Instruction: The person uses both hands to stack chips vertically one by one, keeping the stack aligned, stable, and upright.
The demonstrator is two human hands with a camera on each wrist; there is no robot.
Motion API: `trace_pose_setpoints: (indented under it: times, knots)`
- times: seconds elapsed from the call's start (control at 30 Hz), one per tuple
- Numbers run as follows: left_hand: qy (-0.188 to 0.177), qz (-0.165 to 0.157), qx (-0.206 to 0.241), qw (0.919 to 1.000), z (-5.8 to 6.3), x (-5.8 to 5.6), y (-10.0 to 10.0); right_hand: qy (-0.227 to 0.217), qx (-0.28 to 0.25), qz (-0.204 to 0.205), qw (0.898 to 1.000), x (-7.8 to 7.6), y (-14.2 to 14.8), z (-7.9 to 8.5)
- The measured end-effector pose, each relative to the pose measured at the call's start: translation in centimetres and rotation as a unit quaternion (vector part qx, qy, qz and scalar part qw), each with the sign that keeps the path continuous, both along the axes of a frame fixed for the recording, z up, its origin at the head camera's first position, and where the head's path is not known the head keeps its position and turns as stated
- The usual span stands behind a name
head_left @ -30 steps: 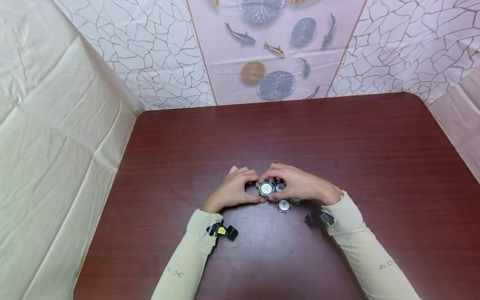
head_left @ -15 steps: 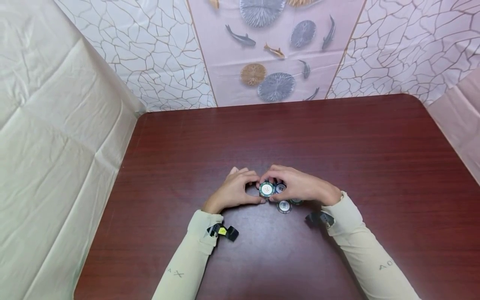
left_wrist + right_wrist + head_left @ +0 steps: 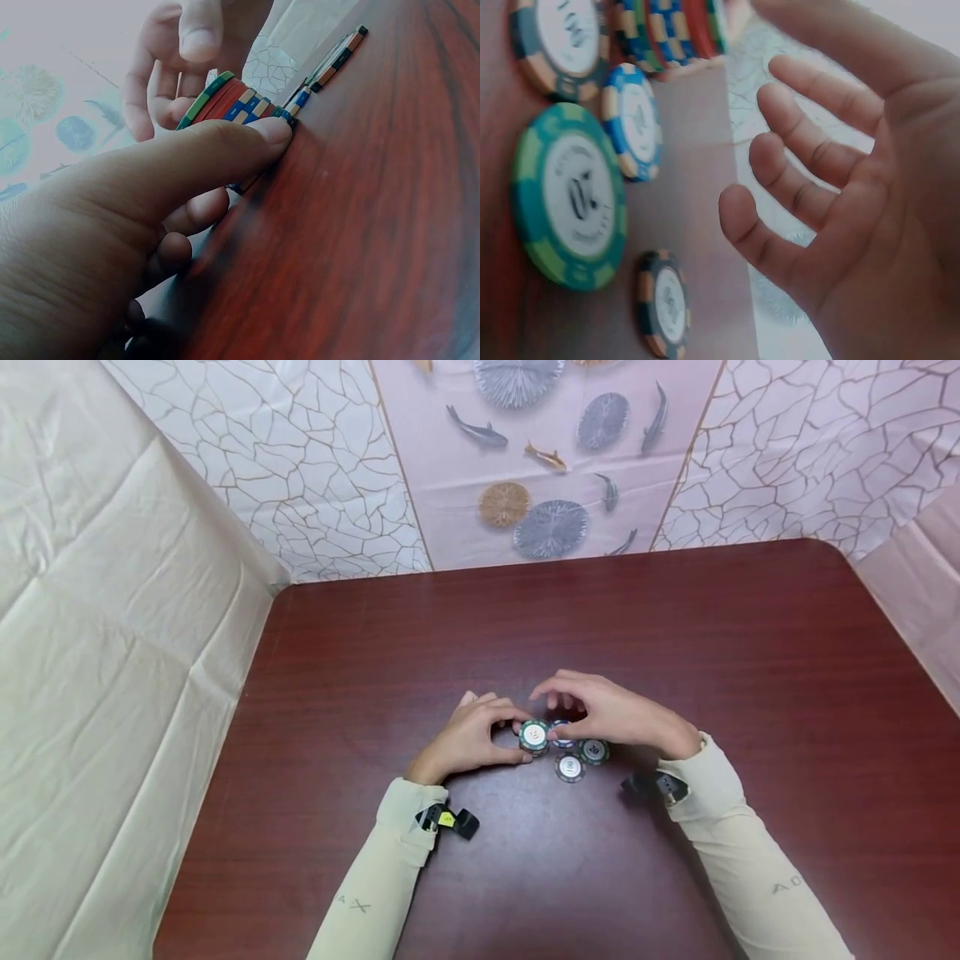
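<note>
A short stack of poker chips (image 3: 534,737), topped by a green chip marked 20, stands on the table. My left hand (image 3: 472,737) pinches it low at the sides between thumb and fingers; red and blue edges show in the left wrist view. My right hand (image 3: 615,714) hovers just right of the stack, fingers apart and loosely bent, holding nothing. Beneath and beside it lie a blue chip (image 3: 634,122), a green chip (image 3: 594,752) and a black chip marked 100 (image 3: 570,767). Another black chip (image 3: 664,304), seen in the right wrist view, is hidden by my right hand in the head view.
The dark red wooden table (image 3: 420,635) reaches to a patterned cloth (image 3: 555,460) at the back. Pale cloth (image 3: 112,693) hangs along the left side. Black straps with small devices (image 3: 450,820) are on both wrists.
My right hand has let go of the stack and lifted away, up and to the right, uncovering the blue and green chips. The left hand has kept its hold on the stack.
</note>
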State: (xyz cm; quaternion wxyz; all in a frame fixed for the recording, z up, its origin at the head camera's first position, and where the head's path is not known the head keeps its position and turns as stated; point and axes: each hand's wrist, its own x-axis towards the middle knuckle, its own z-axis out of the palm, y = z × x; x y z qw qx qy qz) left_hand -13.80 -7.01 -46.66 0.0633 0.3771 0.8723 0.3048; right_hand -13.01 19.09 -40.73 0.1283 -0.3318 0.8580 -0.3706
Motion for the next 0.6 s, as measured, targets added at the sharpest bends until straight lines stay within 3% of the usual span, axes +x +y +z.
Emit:
trace_pose_setpoints:
  times: [0.33,0.6]
  knots:
    - [-0.003,0.001,0.007,1.0000,-0.2,0.2,0.1,-0.033,-0.015,-0.108,0.993,0.8,3.0,-0.3]
    - [0.002,0.000,0.011,0.9999,0.0,0.2,0.0,-0.012,0.013,-0.171,0.985,2.0,5.4,-0.9]
